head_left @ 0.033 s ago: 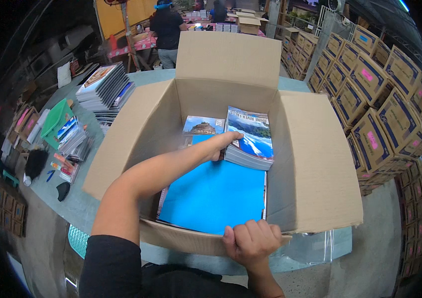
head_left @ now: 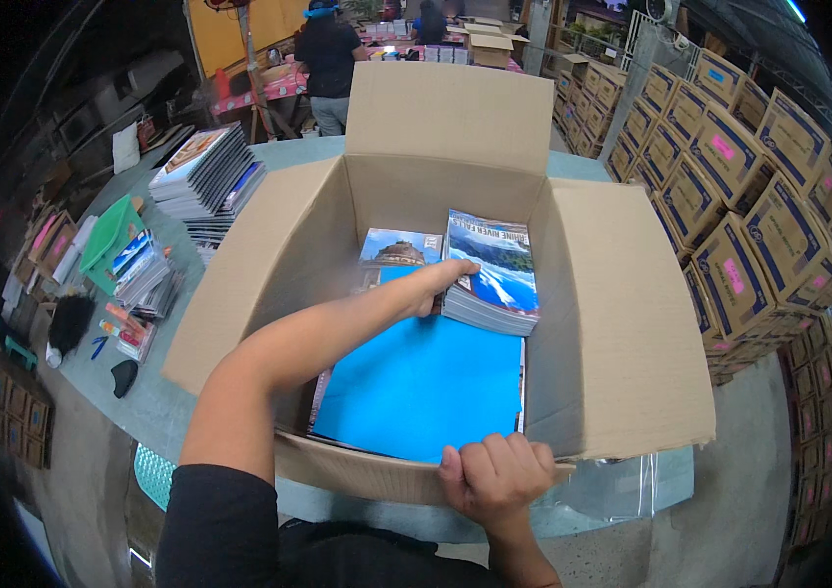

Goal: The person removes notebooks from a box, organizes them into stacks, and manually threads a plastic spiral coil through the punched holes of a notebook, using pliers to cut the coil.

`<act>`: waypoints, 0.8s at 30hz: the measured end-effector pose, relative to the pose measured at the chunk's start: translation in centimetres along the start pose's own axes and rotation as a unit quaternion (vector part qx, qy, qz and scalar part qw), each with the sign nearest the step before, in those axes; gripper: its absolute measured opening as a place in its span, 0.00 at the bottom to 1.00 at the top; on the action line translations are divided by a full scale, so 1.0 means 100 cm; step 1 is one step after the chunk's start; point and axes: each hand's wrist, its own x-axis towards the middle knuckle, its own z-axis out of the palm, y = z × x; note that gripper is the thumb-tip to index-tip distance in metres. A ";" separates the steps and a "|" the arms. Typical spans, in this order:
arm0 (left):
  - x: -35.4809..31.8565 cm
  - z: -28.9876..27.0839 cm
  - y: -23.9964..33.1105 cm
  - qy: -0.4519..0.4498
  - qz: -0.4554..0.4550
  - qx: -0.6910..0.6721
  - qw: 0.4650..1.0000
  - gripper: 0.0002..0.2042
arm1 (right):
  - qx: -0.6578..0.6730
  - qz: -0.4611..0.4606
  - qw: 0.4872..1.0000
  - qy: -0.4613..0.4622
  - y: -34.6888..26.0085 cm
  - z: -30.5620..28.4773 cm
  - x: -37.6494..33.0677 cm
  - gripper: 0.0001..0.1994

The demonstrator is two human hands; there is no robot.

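Note:
An open cardboard box (head_left: 450, 176) stands on the table in front of me. My left hand (head_left: 443, 282) reaches into it and grips a stack of notebooks (head_left: 494, 257) by its left side, thumb on the top cover. The covers show a river landscape; my other left fingers are partly hidden. Beneath lies a bright blue sheet or cover (head_left: 416, 392). To the left of the stack sits another notebook (head_left: 399, 247) with a building on its cover. My right hand (head_left: 499, 475) is closed over the near edge of the box.
Tall piles of notebooks (head_left: 205, 176), a green basket (head_left: 112, 235) and small bundles (head_left: 145, 272) occupy the table's left side. Closed cartons (head_left: 730, 206) are stacked high at the right. Beyond the table, a person in dark clothes (head_left: 330, 59) stands near other tables.

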 end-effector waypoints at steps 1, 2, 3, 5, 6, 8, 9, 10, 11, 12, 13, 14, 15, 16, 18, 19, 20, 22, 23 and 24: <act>0.004 -0.001 0.001 0.012 0.000 0.024 1.000 0.13 | -0.008 -0.001 1.000 -0.004 0.000 0.000 -0.001 0.18; 0.007 -0.002 0.002 0.026 0.001 0.049 0.998 0.12 | -0.015 -0.003 1.000 -0.009 0.000 -0.001 -0.001 0.18; 0.009 -0.002 0.002 0.022 0.003 0.038 0.999 0.12 | -0.022 -0.004 1.000 -0.013 0.000 -0.001 -0.002 0.17; 0.012 -0.003 0.001 0.017 0.008 0.016 1.000 0.12 | -0.019 -0.001 1.000 -0.019 0.000 -0.002 -0.002 0.17; 0.018 -0.006 -0.002 0.013 0.008 0.036 0.999 0.12 | -0.017 0.000 1.000 -0.022 -0.001 -0.003 -0.002 0.17; 0.026 -0.010 -0.003 0.002 0.009 0.078 0.997 0.12 | -0.018 -0.001 1.000 -0.021 -0.001 -0.003 -0.003 0.17; 0.025 -0.009 -0.001 0.002 0.009 0.084 0.996 0.13 | -0.020 -0.001 1.000 -0.020 -0.001 -0.003 -0.003 0.17; 0.023 -0.007 0.001 0.002 0.008 0.090 0.996 0.13 | -0.014 -0.002 1.000 -0.010 -0.001 -0.003 -0.002 0.18; 0.018 -0.005 0.005 0.003 0.008 0.097 0.995 0.14 | -0.007 -0.003 1.000 0.001 -0.001 -0.002 0.000 0.18; 0.013 -0.003 0.007 0.005 0.011 0.093 0.996 0.16 | 0.000 -0.003 1.000 0.012 -0.001 -0.001 0.000 0.19; 0.009 -0.002 0.009 0.006 0.013 0.089 0.996 0.17 | -0.007 -0.002 1.000 0.001 -0.001 -0.002 0.000 0.18; 0.004 -0.001 0.011 0.009 0.016 0.085 0.996 0.19 | -0.014 -0.001 1.000 -0.009 -0.001 -0.004 -0.001 0.18; -0.001 0.000 0.014 0.022 0.017 0.064 0.998 0.21 | -0.020 0.000 1.000 -0.019 -0.002 -0.005 -0.002 0.17; -0.006 0.002 0.018 0.036 0.019 0.044 0.998 0.23 | -0.020 0.000 1.000 -0.017 -0.002 -0.005 -0.002 0.17; -0.014 0.006 0.019 0.038 0.035 -0.009 0.999 0.27 | -0.020 0.002 1.000 -0.015 -0.001 -0.005 -0.004 0.17; -0.018 0.006 0.017 0.027 0.050 -0.041 0.998 0.28 | -0.020 0.002 1.000 -0.015 -0.001 -0.006 -0.004 0.17; -0.021 0.005 0.015 0.019 0.066 -0.074 0.995 0.30 | -0.018 0.000 1.000 -0.014 0.000 -0.006 -0.003 0.18; -0.005 -0.005 0.001 -0.002 0.056 -0.111 0.992 0.34 | -0.014 -0.006 1.000 -0.014 -0.002 -0.006 -0.001 0.18; 0.004 -0.011 -0.005 -0.014 0.051 -0.129 0.990 0.36 | -0.015 -0.007 1.000 -0.015 -0.003 -0.006 -0.002 0.18; 0.010 -0.014 -0.006 -0.043 0.038 -0.139 0.989 0.37 | -0.020 -0.006 1.000 -0.017 -0.002 -0.007 -0.002 0.18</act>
